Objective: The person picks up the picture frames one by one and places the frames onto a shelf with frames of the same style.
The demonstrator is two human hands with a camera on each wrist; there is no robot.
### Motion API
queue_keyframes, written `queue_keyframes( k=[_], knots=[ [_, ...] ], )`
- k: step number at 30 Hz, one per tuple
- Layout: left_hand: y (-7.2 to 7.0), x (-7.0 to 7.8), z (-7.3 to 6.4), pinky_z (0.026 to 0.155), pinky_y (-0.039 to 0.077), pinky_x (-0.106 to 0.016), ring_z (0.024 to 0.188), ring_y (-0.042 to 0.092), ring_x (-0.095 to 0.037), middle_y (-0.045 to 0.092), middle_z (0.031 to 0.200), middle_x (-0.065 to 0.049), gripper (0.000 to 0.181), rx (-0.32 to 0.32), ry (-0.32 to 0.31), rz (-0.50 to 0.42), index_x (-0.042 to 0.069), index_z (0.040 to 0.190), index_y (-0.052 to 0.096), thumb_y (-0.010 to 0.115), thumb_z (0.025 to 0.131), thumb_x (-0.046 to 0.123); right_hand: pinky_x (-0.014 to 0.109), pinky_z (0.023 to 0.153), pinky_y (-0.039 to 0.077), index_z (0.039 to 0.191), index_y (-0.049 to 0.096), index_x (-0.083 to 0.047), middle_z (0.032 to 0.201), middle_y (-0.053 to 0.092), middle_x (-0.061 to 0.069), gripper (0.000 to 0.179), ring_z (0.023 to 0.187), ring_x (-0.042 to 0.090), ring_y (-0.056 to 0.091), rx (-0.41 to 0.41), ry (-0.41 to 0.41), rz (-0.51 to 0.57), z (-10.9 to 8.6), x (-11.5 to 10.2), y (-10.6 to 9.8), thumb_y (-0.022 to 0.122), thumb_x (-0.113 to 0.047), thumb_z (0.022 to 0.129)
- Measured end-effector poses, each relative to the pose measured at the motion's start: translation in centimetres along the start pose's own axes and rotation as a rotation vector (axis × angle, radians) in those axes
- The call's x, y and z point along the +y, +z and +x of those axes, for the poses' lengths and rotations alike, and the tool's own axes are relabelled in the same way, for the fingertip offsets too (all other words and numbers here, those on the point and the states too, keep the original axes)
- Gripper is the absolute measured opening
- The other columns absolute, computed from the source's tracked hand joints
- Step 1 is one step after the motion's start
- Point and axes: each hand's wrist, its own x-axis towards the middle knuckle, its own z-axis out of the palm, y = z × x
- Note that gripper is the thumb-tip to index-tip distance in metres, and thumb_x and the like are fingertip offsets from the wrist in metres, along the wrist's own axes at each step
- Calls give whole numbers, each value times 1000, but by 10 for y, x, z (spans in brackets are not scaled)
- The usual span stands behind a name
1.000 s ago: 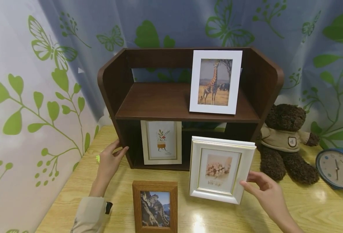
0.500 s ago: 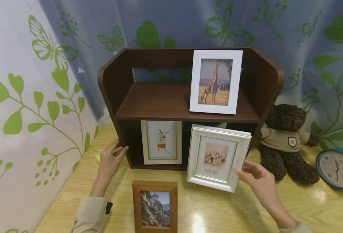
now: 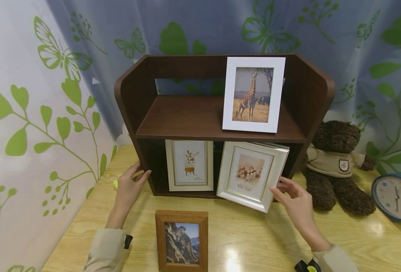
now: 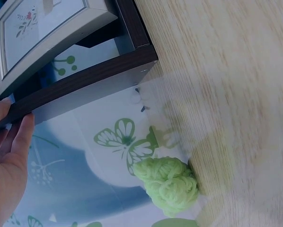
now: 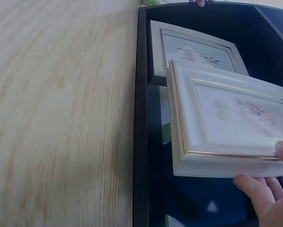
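In the head view my right hand (image 3: 295, 202) pinches the right edge of a white picture frame (image 3: 275, 166) with a pink flower print. The frame hangs tilted at the front of the lower shelf compartment, its top edge just under the middle board. My left hand (image 3: 130, 189) grips the left side panel of the dark brown bookshelf (image 3: 186, 117); in the left wrist view the thumb and fingers lie on either side of that panel (image 4: 84, 80). A cream picture frame (image 3: 209, 166) with a potted plant print stands in the lower compartment, left of the held one.
A white picture frame (image 3: 280, 94) with a giraffe photo stands on the upper shelf. A brown wooden frame (image 3: 181, 215) is on the table in front. To the right are a teddy bear (image 3: 329, 162) and a blue clock (image 3: 399, 196). Green yarn (image 4: 167, 184) lies beyond the shelf's left side.
My right hand has moved the flower picture frame forward and slightly left, from in front of the bookshelf to the lower compartment's opening. The left hand stays on the side panel.
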Motion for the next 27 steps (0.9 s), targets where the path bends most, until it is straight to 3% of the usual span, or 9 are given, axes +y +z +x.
queue_keyframes(
  k=[4, 14, 17, 23, 27],
  knots=[
    [0, -1, -1, 80, 55, -31, 99, 63, -41, 63, 108, -29, 35, 5, 7, 10, -11, 118, 60, 67, 84, -5, 5, 71, 50, 120, 61, 1, 78, 60, -28, 39, 79, -11, 58, 20, -2, -17, 3, 0, 6, 73, -10, 84],
    [0, 1, -1, 81, 54, -24, 100, 63, -42, 62, 110, -29, 38, 2, -7, 20, -11, 122, 58, 66, 85, -5, 6, 70, 50, 125, 59, -4, 84, 58, -29, 43, 82, -13, 55, -16, 31, -43, 8, 6, 12, 72, -17, 87],
    [-1, 2, 0, 81, 54, -22, 100, 63, -42, 62, 109, -29, 37, 2, -10, 23, -11, 121, 58, 66, 86, -5, 6, 69, 49, 126, 59, -6, 90, 62, -20, 43, 82, -13, 55, -12, 26, -59, 10, 8, 14, 72, -18, 87],
    [0, 1, -1, 81, 53, -19, 100, 63, -42, 62, 109, -29, 37, 2, -9, 30, -11, 121, 58, 66, 85, -5, 3, 69, 47, 127, 60, -5, 107, 67, 14, 43, 83, -15, 53, 31, 8, -73, 10, 12, 20, 71, -19, 87],
    [0, 1, 0, 80, 51, -11, 99, 62, -43, 62, 108, -30, 36, 7, -11, 31, -12, 119, 58, 66, 85, -6, 2, 68, 46, 127, 60, -3, 110, 66, 21, 42, 83, -19, 52, 75, -25, -66, 11, 14, 26, 70, -16, 88]
  ],
)
